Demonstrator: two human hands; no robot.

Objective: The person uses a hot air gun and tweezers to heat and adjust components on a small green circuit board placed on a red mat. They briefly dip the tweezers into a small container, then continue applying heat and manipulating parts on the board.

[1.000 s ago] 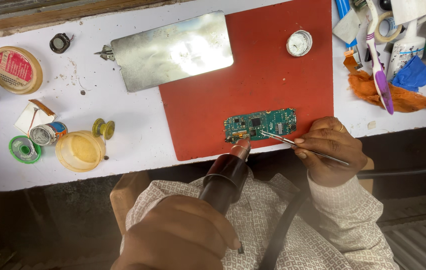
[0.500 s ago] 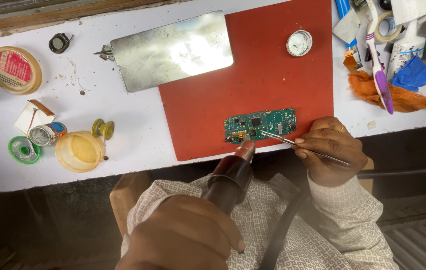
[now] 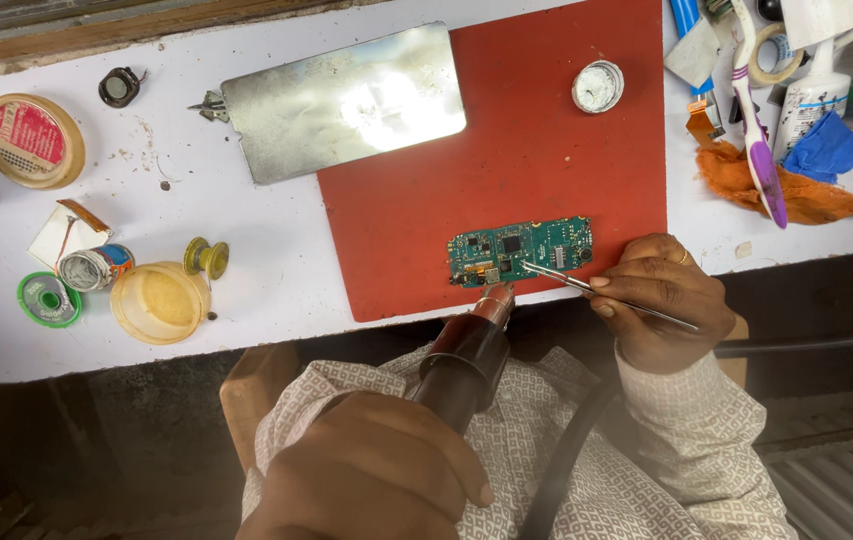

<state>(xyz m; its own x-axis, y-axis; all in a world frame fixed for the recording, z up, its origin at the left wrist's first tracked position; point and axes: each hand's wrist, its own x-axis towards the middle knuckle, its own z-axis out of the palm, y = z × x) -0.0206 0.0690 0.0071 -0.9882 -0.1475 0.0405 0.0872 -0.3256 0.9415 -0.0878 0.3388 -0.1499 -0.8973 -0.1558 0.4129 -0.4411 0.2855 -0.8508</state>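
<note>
Green circuit board (image 3: pixel 519 250) on red mat (image 3: pixel 506 160); left hand (image 3: pixel 371 480) grip grasping hot-air gun (image 3: pixel 466 355), right hand (image 3: pixel 658 300) pinching tweezers (image 3: pixel 586 288)

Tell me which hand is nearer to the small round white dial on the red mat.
Right. The right hand lies below the small round white dial, at the red mat edge; the left hand is far lower, off the table, gripping a black hot-air tool.

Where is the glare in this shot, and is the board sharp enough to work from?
Head view: glare burns out the middle of the metal plate; the circuit board on the red mat is evenly lit and fairly sharp, though fine parts are too small to read; the left hand near the lens is soft; under the table is dark.
</note>
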